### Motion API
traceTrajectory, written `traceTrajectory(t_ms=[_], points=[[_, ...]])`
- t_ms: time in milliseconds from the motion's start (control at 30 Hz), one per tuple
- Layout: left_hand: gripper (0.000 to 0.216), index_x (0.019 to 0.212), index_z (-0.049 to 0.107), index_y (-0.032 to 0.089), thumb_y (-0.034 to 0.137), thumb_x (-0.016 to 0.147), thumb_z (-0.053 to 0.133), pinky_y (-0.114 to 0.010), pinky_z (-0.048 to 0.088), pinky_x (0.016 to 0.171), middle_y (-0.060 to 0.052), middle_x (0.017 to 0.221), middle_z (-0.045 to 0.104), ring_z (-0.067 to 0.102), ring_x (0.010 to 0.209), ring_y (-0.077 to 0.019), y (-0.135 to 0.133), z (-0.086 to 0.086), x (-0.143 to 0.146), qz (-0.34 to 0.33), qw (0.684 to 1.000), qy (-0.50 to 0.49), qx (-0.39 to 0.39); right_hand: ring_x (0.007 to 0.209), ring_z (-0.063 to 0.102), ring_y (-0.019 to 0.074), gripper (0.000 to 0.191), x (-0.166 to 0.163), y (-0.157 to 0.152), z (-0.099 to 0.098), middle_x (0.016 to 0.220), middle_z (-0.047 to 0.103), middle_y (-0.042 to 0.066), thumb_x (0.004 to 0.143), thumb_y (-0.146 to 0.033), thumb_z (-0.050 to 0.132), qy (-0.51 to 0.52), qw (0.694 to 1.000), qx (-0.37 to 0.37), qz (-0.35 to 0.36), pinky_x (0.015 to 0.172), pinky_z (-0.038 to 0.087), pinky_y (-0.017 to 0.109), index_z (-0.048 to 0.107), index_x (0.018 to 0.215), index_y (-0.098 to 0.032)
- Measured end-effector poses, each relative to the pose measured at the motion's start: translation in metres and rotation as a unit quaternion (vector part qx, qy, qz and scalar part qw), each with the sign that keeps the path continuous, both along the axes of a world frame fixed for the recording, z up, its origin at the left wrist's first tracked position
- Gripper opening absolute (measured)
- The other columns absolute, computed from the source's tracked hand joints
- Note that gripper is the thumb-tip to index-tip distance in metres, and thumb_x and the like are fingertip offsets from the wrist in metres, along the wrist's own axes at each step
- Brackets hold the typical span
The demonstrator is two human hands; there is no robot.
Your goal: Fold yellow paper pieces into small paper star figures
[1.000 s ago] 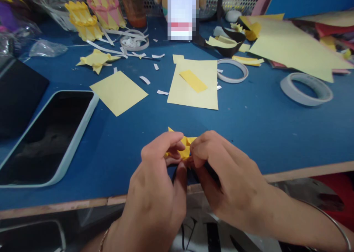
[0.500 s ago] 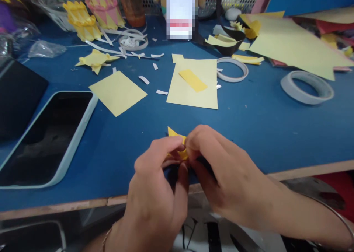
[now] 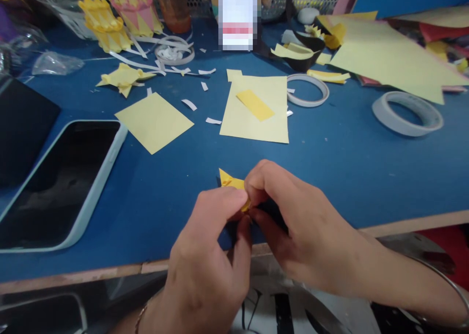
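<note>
A small folded piece of deep yellow paper [image 3: 229,181] is pinched between both my hands just above the front part of the blue table [image 3: 348,163]. My left hand [image 3: 208,256] grips it from the near left with thumb and forefinger closed. My right hand [image 3: 293,221] pinches it from the right, fingers curled together. Most of the folded piece is hidden behind my fingers; only a pointed corner sticks out at the top left.
A phone [image 3: 58,182] in a pale case lies at the left. Pale yellow sheets [image 3: 154,121] [image 3: 256,109] lie in the middle, one bearing a darker yellow strip [image 3: 255,105]. Two tape rolls [image 3: 308,90] [image 3: 406,113] sit at the right. Folded paper lanterns [image 3: 106,26], scraps and large sheets [image 3: 384,55] crowd the back.
My hands have closed in tighter over the folded yellow piece, so less of it shows. The view has shifted slightly.
</note>
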State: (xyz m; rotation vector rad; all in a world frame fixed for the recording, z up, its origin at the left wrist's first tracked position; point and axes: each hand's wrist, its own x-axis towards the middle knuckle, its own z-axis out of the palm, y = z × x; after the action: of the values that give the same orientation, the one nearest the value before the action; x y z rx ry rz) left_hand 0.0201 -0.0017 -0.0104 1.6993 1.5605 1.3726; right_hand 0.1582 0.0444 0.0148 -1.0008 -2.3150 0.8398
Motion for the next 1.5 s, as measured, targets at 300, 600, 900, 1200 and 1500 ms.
traceTrajectory(t_ms=[300, 600, 900, 1200, 1500], points=[[0.033, 0.098, 0.061, 0.024, 0.003, 0.073, 0.061, -0.019, 0.060, 0.074, 0.003, 0.091, 0.069, 0.066, 0.076, -0.0108, 0.0033, 0.0001, -0.0011, -0.014, 0.999, 0.046, 0.018, 0.069, 0.041, 0.0070, 0.033, 0.0000, 0.0011, 0.0013, 0.083, 0.047, -0.005, 0.061, 0.004, 0.046, -0.005, 1.000, 0.005, 0.007, 0.059, 0.035, 0.019, 0.036, 0.083, -0.019], [0.030, 0.096, 0.061, 0.022, 0.004, 0.073, 0.061, -0.017, 0.059, 0.075, 0.004, 0.089, 0.068, 0.065, 0.075, -0.0096, 0.0035, -0.0001, -0.0031, -0.025, 0.997, 0.065, 0.030, 0.067, 0.042, 0.0092, 0.031, 0.0003, -0.0004, 0.0012, 0.081, 0.048, -0.003, 0.067, 0.005, 0.044, 0.007, 1.000, -0.002, -0.001, 0.058, 0.037, 0.022, 0.034, 0.081, -0.021], [0.030, 0.097, 0.060, 0.021, 0.002, 0.073, 0.058, -0.018, 0.058, 0.069, 0.001, 0.090, 0.067, 0.064, 0.079, -0.0108, 0.0051, -0.0002, -0.0023, -0.038, 0.996, 0.069, 0.052, 0.070, 0.043, 0.0083, 0.030, 0.0007, 0.0008, 0.0001, 0.082, 0.048, -0.004, 0.068, 0.005, 0.044, 0.006, 1.000, 0.017, 0.015, 0.059, 0.037, 0.022, 0.034, 0.081, -0.021], [0.043, 0.107, 0.056, 0.024, 0.001, 0.071, 0.055, -0.014, 0.056, 0.069, 0.003, 0.094, 0.064, 0.064, 0.085, -0.0094, 0.0052, -0.0009, -0.0048, -0.044, 0.998, 0.036, 0.018, 0.060, 0.038, 0.0076, 0.035, -0.0002, -0.0003, 0.0008, 0.080, 0.044, -0.005, 0.068, 0.007, 0.042, -0.018, 1.000, 0.021, 0.009, 0.057, 0.035, 0.023, 0.028, 0.081, -0.022], [0.049, 0.117, 0.044, 0.026, 0.000, 0.075, 0.051, -0.022, 0.057, 0.065, 0.001, 0.099, 0.056, 0.062, 0.088, -0.0135, 0.0061, -0.0027, -0.0004, -0.039, 0.995, 0.081, 0.038, 0.066, 0.038, 0.0091, 0.033, -0.0019, 0.0030, 0.0013, 0.081, 0.043, -0.003, 0.068, 0.005, 0.041, -0.032, 0.998, 0.039, 0.027, 0.057, 0.033, 0.024, 0.027, 0.082, -0.021]])
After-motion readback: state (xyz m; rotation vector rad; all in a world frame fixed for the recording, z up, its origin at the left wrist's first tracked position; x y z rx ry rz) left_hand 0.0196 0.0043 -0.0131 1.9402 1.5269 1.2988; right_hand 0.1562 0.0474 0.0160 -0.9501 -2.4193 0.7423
